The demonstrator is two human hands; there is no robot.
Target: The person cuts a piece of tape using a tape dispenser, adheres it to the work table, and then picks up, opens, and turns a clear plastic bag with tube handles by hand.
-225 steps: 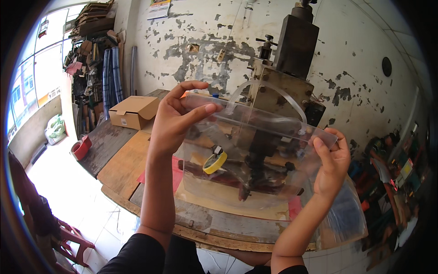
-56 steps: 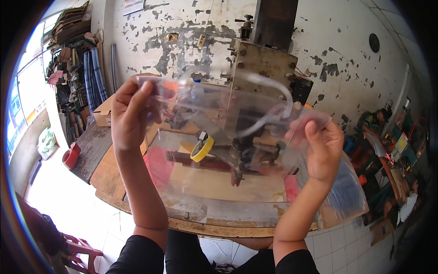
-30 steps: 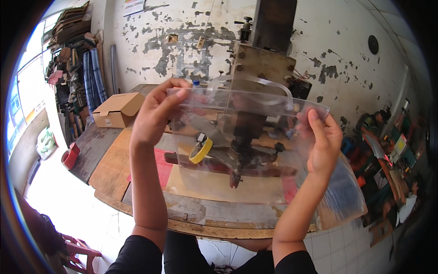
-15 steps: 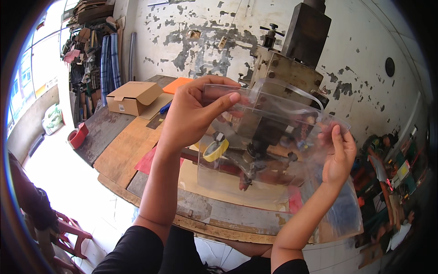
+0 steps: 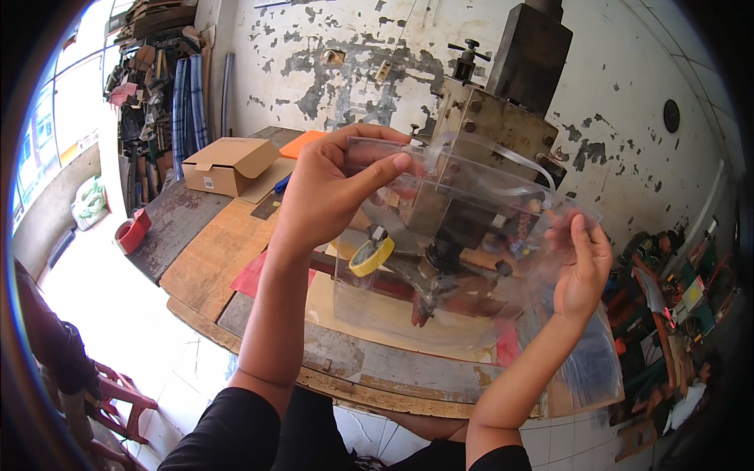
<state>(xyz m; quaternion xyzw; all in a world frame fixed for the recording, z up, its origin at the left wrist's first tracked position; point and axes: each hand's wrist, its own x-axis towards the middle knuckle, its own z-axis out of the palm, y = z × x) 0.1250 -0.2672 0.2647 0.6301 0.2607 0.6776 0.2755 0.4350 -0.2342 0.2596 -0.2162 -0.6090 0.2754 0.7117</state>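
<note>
In front of the press, I hold up a clear plastic bag (image 5: 479, 196) with a strap-like handle (image 5: 503, 155) looping above its top edge. My left hand (image 5: 334, 184) pinches the upper left corner, thumb on the near side and fingers behind. At the upper right corner, my right hand (image 5: 583, 263) grips the edge between thumb and fingers. Through the see-through sheet show the lower part of a metal press (image 5: 448, 235) and a roll of yellow tape (image 5: 371, 257).
A cardboard box (image 5: 228, 165) and an orange sheet (image 5: 304, 144) lie toward the back left of the worktable (image 5: 208, 251). A red tape dispenser (image 5: 132, 231) sits at its left edge. More clear plastic sheets (image 5: 589, 361) rest at the right. People work at far right.
The left corner of the bag has shifted slightly up and left with my left hand. Both hands keep their grip, and the right one has barely moved.
</note>
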